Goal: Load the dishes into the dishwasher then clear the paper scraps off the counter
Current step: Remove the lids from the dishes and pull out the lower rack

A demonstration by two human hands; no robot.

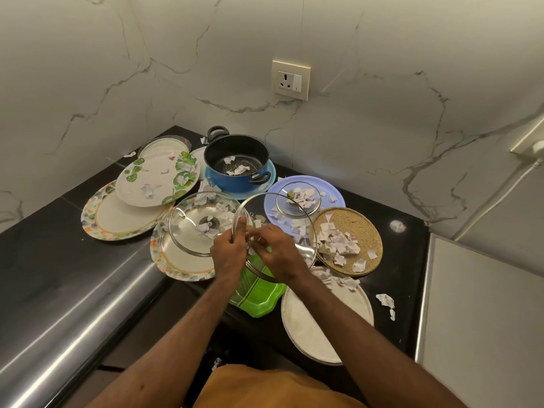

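Observation:
My left hand (pixel 229 248) grips the metal rim of a tilted glass lid (pixel 294 248), thumb up along the rim. My right hand (pixel 278 251) reaches into the lid's inner face, fingers curled at paper scraps there. A second glass lid (pixel 194 213) lies on a floral plate (pixel 176 265). A small glass lid (pixel 298 198) rests on a lilac plate (pixel 335 198). Paper scraps (pixel 338 244) are heaped on a brown woven plate (pixel 365 228). A blue pot (pixel 237 163) holds scraps too. A green tray (pixel 259 295) lies under the held lid.
Leaf-print plate (pixel 156 181) overlaps another floral plate (pixel 117 219) at left. A white plate (pixel 312 319) sits near the black counter's (pixel 406 260) front edge, loose scraps (pixel 385 300) beside it. Marble walls close the corner; a socket (pixel 291 80) is on the back wall.

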